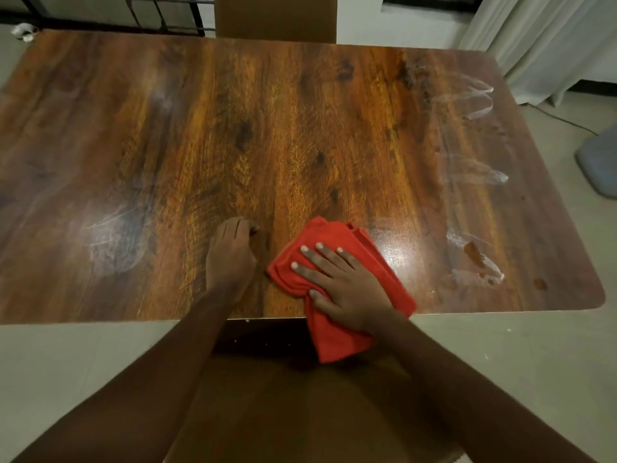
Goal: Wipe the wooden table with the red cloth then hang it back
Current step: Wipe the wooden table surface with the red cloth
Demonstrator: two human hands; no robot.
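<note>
Wooden table (300, 128) fills the frame; white smears at right (467, 101) and lower left (113, 238), brown spots (474, 252) at lower right. A chair back (275, 18) stands top centre. Red cloth (337, 329), bunched, lies at the near edge, partly overhanging. Right hand (340, 282) presses flat on it, fingers spread. Left hand (230, 255) rests just beside, fingers curled, empty.

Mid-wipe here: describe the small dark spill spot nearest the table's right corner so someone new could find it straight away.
Start at the brown wooden table and follow its near edge to the rounded right corner. Just inside that corner sits a small dark reddish-brown spot. Unlike the larger stain up-left of it, it lies alone, outside the white smeared streaks.
</note>
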